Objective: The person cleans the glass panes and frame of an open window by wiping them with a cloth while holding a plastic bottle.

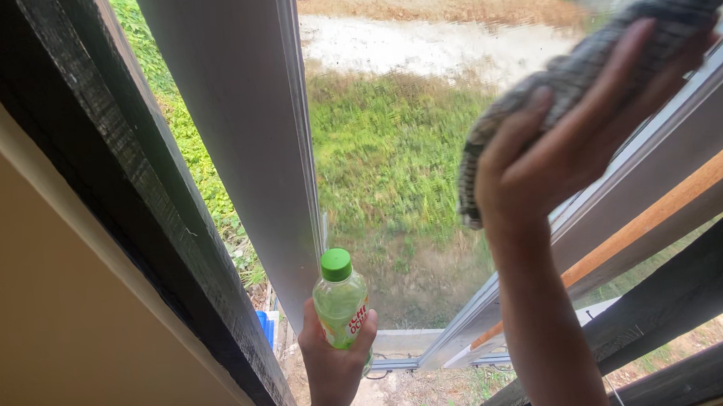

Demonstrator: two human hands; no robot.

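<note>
My left hand (331, 364) grips a small clear plastic bottle (340, 306) with a green cap, held upright low in front of the window pane (387, 143). My right hand (571, 144) is raised at the right and presses a grey woven cloth (596, 67) flat against the glass near the pane's right frame. The cloth looks blurred. Through the glass I see grass and bare sandy ground outside.
A grey metal window frame bar (244, 135) runs down left of the pane. A dark wooden frame (118, 184) and a beige wall (35, 332) lie at the left. Grey rails and a wooden strip (671, 209) slant along the right, with dark beams (685, 292) below.
</note>
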